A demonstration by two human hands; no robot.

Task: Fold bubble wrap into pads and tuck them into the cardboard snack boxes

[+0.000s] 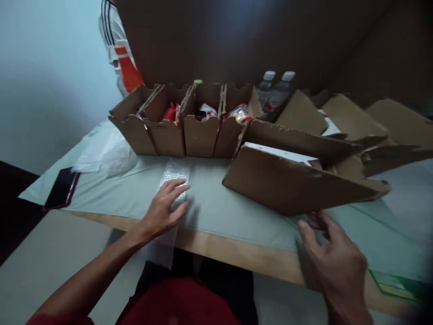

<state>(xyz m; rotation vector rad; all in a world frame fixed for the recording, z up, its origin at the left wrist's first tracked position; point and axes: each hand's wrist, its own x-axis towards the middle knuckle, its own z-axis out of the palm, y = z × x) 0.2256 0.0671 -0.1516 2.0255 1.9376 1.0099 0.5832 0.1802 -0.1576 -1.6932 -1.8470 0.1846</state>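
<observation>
My left hand is held with its fingers spread over a narrow strip of bubble wrap, which hangs down over the table's front edge. Whether the fingertips touch the wrap I cannot tell. At the lower right, my right hand is beside the bottom edge of a tilted cardboard box. Its thumb stands apart from the curled fingers, and no object shows between them. The fingertips are partly in shadow, so contact with the box is unclear. Something flat and white sticks up inside that box.
A row of cardboard bins holds red and clear packets. Behind them stand two clear bottles. More bubble wrap and a dark phone lie on the left. A green object is at the lower right, near the table edge.
</observation>
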